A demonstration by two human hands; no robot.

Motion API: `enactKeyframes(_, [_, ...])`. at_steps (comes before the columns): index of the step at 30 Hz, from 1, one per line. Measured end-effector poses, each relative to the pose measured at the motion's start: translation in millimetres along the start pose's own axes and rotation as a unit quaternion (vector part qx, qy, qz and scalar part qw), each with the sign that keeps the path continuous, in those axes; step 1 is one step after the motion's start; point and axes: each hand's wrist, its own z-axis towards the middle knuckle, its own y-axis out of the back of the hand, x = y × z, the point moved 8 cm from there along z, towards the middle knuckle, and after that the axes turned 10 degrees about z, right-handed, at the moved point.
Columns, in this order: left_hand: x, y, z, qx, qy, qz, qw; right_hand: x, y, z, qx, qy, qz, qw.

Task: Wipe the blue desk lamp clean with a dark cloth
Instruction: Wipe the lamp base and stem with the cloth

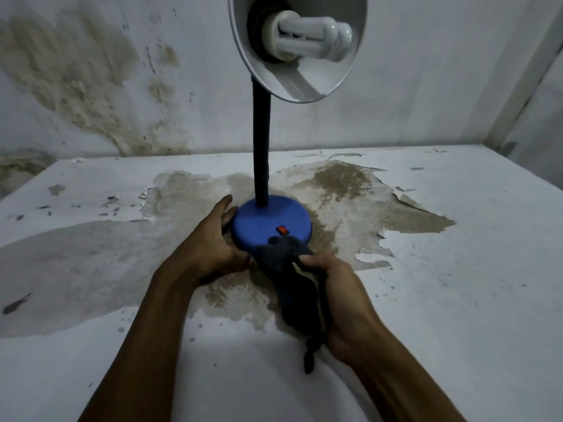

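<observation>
The desk lamp stands upright in the middle of a worn white surface. Its round blue base [262, 220] carries a red switch [281, 229]. A dark neck [261, 138] rises to a white-lined shade [323, 77] holding a coiled bulb [310, 36]. My left hand [210, 239] grips the left rim of the base. My right hand [338, 296] holds a dark cloth [289, 269], and the cloth's front end lies on the near edge of the base beside the switch. A tail of cloth hangs below my right palm.
The white table surface [457, 300] has peeling paint and brown stains around the lamp. A stained wall [91, 80] stands close behind, and a side wall [536, 102] closes the right.
</observation>
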Motion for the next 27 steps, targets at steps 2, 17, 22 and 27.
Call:
enactKeyframes(2, [-6,2,-2,-0.023,0.004,0.004,1.000,18,3,-4,0.040,0.005,0.066,0.997])
enactKeyframes(17, [-55,-40,11,-0.219,0.156,0.336,0.903,81,29,-8,-0.031,0.064,0.031,0.997])
enactKeyframes(22, [-53,-26,20,-0.154,0.116,0.334,0.923,96,39,4,-0.043,0.065,-0.014,0.997])
enactKeyframes(27, [-39,3,25,-0.044,0.051,0.310,0.948,120,37,24,-0.062,0.118,-0.185,0.974])
